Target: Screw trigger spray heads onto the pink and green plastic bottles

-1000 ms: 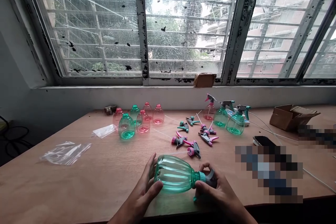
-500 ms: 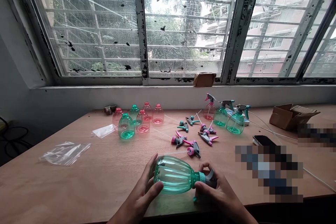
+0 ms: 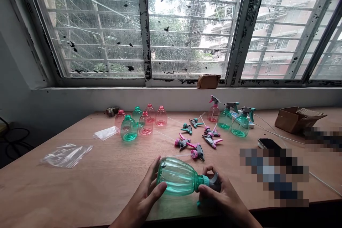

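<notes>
A green ribbed spray bottle (image 3: 177, 177) lies on its side just above the near edge of the wooden table (image 3: 101, 171). My left hand (image 3: 144, 197) cups its round base, fingers and thumb wrapped around it. My right hand (image 3: 226, 197) is closed around the grey trigger head (image 3: 214, 181) at the bottle's neck. Beyond the bottle lie several loose pink and teal trigger heads (image 3: 196, 139).
Several headless green and pink bottles (image 3: 140, 120) stand at the back left, and three assembled spray bottles (image 3: 229, 117) at the back right. Clear plastic bags (image 3: 66, 155) lie at the left. A phone (image 3: 268, 143) and a cardboard box (image 3: 296, 118) sit at the right.
The bottle's base has lifted and tilted slightly in my hands. Both hands keep their grip in nearly the same place.
</notes>
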`<state>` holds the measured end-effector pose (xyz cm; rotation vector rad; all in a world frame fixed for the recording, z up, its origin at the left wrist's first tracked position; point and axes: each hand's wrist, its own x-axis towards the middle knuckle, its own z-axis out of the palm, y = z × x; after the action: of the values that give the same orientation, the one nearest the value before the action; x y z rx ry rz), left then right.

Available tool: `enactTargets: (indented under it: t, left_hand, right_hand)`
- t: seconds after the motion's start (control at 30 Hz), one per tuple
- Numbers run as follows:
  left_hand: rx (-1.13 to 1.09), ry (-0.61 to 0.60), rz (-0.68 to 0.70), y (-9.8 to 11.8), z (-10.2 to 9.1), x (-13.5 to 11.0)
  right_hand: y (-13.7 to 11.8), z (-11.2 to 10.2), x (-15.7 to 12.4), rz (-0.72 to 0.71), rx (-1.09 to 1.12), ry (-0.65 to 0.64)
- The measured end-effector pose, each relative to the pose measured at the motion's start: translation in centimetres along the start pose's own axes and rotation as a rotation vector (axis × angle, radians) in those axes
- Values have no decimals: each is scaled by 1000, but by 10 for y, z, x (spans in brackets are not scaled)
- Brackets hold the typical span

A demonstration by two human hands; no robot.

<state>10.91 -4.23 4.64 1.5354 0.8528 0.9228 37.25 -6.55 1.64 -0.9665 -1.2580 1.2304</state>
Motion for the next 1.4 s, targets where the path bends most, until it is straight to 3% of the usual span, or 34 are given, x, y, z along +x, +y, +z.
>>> enactTargets:
  t: [0.3, 0.43, 0.67, 0.93, 1.13, 1.27, 1.4]
  left_hand:
    - [-19, -92, 70, -8, 0, 1]
    - [-57, -58, 26, -6, -1, 2]
    - [37, -45, 77, -6, -3, 0]
    - [-47, -29, 45, -6, -2, 2]
    - [179, 29, 147, -4, -2, 1]
    - [41, -48, 125, -9, -3, -1]
    - [28, -1, 99, -9, -4, 0]
  right_hand:
    - [2, 0, 1, 6, 6, 23]
    - [1, 1, 0, -16, 12, 17]
    - [3, 0, 1, -28, 12, 28]
    - [2, 1, 1, -25, 22, 22]
    - [4, 1, 1, -20, 31, 8]
    - [5, 0, 2, -18, 24, 5]
    - [6, 0, 2, -33, 14, -2]
